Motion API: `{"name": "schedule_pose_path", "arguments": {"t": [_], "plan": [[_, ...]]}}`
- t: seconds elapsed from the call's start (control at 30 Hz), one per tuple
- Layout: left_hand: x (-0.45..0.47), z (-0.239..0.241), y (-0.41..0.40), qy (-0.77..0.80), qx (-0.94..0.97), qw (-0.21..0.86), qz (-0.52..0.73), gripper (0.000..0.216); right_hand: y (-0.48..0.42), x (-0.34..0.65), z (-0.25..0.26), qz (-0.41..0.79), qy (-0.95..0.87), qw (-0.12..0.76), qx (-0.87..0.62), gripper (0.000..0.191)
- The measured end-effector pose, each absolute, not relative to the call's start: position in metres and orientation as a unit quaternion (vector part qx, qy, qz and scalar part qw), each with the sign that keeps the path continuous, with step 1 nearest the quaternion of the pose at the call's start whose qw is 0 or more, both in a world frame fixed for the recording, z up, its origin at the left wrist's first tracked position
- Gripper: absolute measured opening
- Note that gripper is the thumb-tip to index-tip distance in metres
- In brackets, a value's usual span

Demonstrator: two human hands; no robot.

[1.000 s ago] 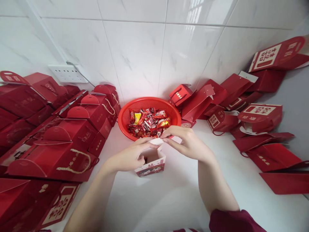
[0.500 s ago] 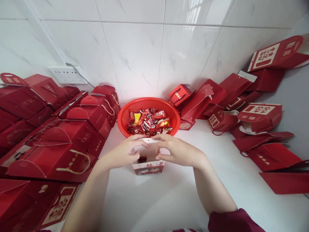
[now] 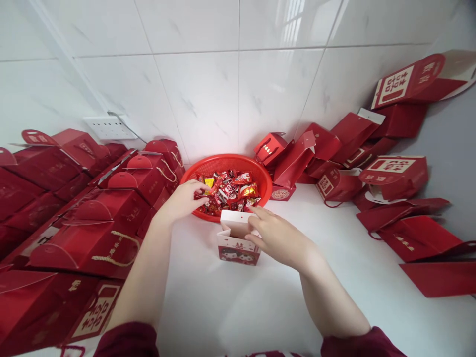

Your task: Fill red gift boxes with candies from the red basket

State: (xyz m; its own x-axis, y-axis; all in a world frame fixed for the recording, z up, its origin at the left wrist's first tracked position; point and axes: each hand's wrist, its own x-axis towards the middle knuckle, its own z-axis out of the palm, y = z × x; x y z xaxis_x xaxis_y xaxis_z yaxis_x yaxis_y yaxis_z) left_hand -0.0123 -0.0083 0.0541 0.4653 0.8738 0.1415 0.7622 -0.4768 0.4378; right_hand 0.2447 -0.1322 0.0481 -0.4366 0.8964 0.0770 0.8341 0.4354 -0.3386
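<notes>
A small white and red gift box [image 3: 238,242] stands open on the white counter in front of me. My right hand [image 3: 273,235] grips its right side and holds the top flap back. My left hand [image 3: 186,198] reaches over the rim of a round red basket [image 3: 262,173] and its curled fingers rest on the wrapped candies [image 3: 232,191] piled inside. Whether that hand grips a candy I cannot make out.
Stacks of red gift boxes with rope handles [image 3: 96,223] crowd the left side. Flat and half-folded red boxes [image 3: 394,178] lie along the right against the tiled wall. A white wall socket [image 3: 107,127] sits at the back left.
My left hand let go of the small box and moved forward into the red basket. My right hand stayed on the box, which shifted slightly right.
</notes>
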Motion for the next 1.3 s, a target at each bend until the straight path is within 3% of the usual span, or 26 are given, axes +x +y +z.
{"name": "schedule_pose_path", "arguments": {"t": [0.13,0.23,0.37,0.5,0.67,0.83,0.97,1.17,1.3], "plan": [[-0.004,0.022,0.039,0.528,0.833,0.139,0.082,0.024,-0.134,0.253,0.052,0.131,-0.846,0.151,-0.495,0.010],[-0.003,0.009,0.049,0.537,0.829,0.139,0.074,0.010,-0.136,0.260,0.055,0.135,-0.850,0.179,-0.477,0.013],[-0.005,0.014,0.040,0.524,0.835,0.140,0.094,0.008,-0.136,0.272,0.058,0.137,-0.837,0.211,-0.487,0.019],[-0.008,0.036,0.018,0.506,0.838,0.148,0.138,0.016,-0.133,0.282,0.059,0.136,-0.819,0.221,-0.512,0.020],[-0.008,0.066,-0.018,0.525,0.788,0.161,0.277,0.019,-0.130,0.289,0.061,0.139,-0.796,0.232,-0.542,0.021],[0.008,0.081,-0.056,0.480,0.749,0.240,0.389,0.020,-0.126,0.279,0.062,0.165,-0.775,0.316,-0.522,0.024],[0.026,0.077,-0.078,0.444,0.755,0.269,0.401,0.016,-0.123,0.266,0.063,0.212,-0.770,0.360,-0.482,0.037],[0.028,0.060,-0.082,0.365,0.773,0.344,0.389,0.010,-0.117,0.263,0.060,0.227,-0.770,0.380,-0.459,0.016],[0.025,0.055,-0.075,0.341,0.853,0.294,0.262,0.006,-0.115,0.271,0.061,0.178,-0.753,0.399,-0.492,0.010]]}}
